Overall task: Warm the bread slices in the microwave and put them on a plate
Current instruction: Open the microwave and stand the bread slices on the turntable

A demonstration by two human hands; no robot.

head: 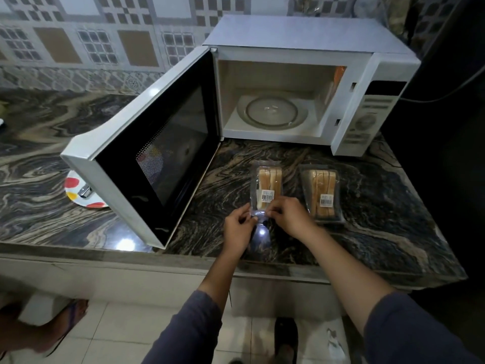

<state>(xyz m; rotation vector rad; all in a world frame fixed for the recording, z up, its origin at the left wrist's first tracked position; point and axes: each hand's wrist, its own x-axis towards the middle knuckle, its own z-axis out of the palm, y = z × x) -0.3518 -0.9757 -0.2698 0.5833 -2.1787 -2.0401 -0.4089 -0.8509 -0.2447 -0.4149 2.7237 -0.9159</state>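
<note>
One marbled tabletop (367, 232) carries everything. One white microwave (301, 30) stands at its back. The microwave's single door (162, 158) is swung wide open toward the tabletop's front edge. Inside the microwave lies one glass turntable (271, 111) with nothing on it.

One plate (72, 189), white with red and yellow spots, sits on the tabletop on the far side of the microwave's open door, partly hidden by it. One small shiny metal thing (85, 191) rests on the plate; what it is cannot be told.

Two clear packs of bread lie flat on the tabletop just in front of the microwave, side by side and apart, each with one white barcode label. The held pack (266, 183) lies in front of the microwave's cavity. The other pack (324, 191) lies in front of the microwave's control panel, untouched. Slices show through both wrappers, too close together to count.

Two hands meet at the held pack's end farthest from the microwave. The left hand (237, 225) has its fingers (246, 215) curled and pinching the clear wrapper's end. The right hand (288, 215) pinches the same end with its fingers (273, 210), just beside the left.
</note>
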